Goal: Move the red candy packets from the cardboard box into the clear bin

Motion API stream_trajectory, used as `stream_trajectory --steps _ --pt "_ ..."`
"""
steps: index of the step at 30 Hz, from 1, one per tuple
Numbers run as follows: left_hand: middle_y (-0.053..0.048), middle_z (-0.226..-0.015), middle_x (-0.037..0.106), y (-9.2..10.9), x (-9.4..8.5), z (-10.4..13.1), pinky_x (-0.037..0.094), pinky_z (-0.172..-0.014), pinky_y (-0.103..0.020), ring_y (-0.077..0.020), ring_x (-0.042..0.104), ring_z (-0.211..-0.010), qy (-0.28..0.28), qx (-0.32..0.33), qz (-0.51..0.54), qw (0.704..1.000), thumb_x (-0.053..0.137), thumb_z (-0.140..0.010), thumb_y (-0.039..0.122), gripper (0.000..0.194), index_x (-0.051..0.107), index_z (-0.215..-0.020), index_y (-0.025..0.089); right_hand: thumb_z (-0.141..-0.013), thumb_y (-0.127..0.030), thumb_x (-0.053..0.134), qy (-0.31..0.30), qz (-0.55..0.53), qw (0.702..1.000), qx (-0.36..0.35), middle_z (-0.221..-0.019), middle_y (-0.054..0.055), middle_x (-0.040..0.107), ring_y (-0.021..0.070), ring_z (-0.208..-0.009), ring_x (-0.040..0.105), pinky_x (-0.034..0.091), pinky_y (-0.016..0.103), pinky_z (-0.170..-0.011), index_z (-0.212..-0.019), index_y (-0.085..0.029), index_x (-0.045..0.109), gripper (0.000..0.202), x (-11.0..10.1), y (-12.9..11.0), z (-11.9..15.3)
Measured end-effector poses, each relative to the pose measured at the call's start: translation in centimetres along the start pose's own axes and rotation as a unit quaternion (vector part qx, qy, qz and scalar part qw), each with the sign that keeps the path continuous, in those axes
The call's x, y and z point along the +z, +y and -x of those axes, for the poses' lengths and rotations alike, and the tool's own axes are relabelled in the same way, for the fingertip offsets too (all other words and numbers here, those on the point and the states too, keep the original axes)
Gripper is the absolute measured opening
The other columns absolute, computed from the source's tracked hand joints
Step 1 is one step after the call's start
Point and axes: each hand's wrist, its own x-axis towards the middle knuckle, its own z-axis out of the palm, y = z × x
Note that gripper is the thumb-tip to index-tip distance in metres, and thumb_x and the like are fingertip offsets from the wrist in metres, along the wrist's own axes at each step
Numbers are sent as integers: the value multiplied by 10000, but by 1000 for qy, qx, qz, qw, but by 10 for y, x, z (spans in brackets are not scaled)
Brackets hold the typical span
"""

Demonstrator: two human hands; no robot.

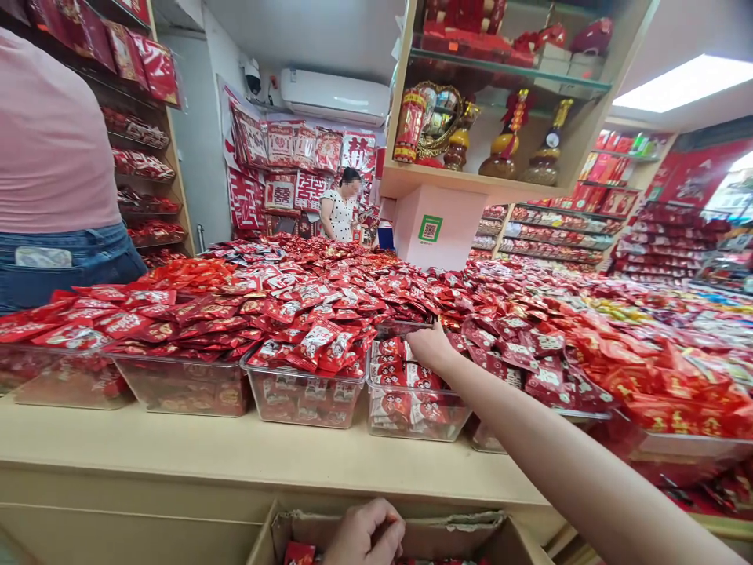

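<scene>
My right hand (pixel 431 345) reaches out over a clear plastic bin (pixel 415 428) that is part-filled with small red-and-white sachets (pixel 391 406). Its fingers are curled near the bin's far edge; what they grip, if anything, is hidden. Down at the bottom of the view, my left hand (pixel 368 535) is held above an open cardboard box (pixel 447 537), fingers bent and pressed together. I cannot make out anything in that hand. Inside the box, red packets (pixel 299 552) show in part.
Bins heaped with red packets (pixel 321 341) line the pale counter (pixel 194 447). A glass-shelved cabinet (pixel 500 180) hangs above, over a white pillar (pixel 438 235). A person in a pink top (pixel 56 141) stands at left; another person (pixel 336 210) is at the back.
</scene>
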Motion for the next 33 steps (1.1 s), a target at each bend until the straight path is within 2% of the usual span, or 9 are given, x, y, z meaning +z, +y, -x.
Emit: stream_trajectory --steps 5,11,15,18,21,23,29,33 --pt "-8 -623 620 -3 0 -3 381 -545 -170 -120 527 -584 2 15 -3 1000 404 -774 241 219 592 -696 158 -751 -61 357 -36 -11 999 -8 -872 131 636 201 -821 579 384 299 -708 -857 -124 615 285 17 -4 -3" --pt "-3 -625 614 -7 2 -4 369 -534 -176 -121 512 -574 -4 9 -35 999 426 -755 233 194 605 -733 161 -736 -18 376 -45 -31 998 -37 -869 115 632 162 -798 581 407 211 -676 -846 -120 613 280 24 -5 -3" --pt "1 -626 610 -7 3 -2 363 -533 -176 -120 500 -573 1 7 -54 998 438 -739 219 180 610 -731 166 -751 -10 348 -10 -28 999 -29 -936 161 588 205 -873 547 411 269 -715 -949 -74 562 298 20 -6 1" --pt "2 -630 610 -9 5 -2 361 -529 -173 -118 503 -574 -2 3 -58 998 440 -733 212 174 609 -734 167 -801 -72 327 15 -32 997 -66 -1056 146 533 205 -996 470 381 283 -794 -1037 -102 517 304 12 -7 -1" --pt "5 -622 613 -11 6 -2 359 -523 -172 -117 507 -566 -9 -4 -63 998 444 -727 206 173 613 -735 170 -811 -141 375 3 -35 992 -123 -995 85 580 175 -974 479 359 252 -827 -965 -163 571 250 5 -9 -11" --pt "7 -618 617 -13 7 -3 358 -517 -171 -116 511 -560 -14 -10 -64 998 444 -725 203 174 614 -744 173 -802 -149 398 -7 -30 991 -133 -923 82 611 180 -933 507 364 259 -820 -898 -161 603 227 4 -10 -21" --pt "1 -665 646 -11 5 -5 375 -545 -172 -127 543 -602 -22 -14 -67 997 447 -716 187 190 628 -773 183 -799 -123 350 -3 -21 996 -88 -894 135 618 206 -847 563 410 292 -733 -869 -107 611 270 19 -16 -39" --pt "7 -690 658 -17 3 -4 383 -548 -188 -142 563 -614 -64 -13 -95 993 456 -730 238 195 637 -803 221 -784 -130 362 12 -27 997 -67 -878 140 612 228 -841 560 415 307 -705 -851 -106 604 252 28 -17 -38"
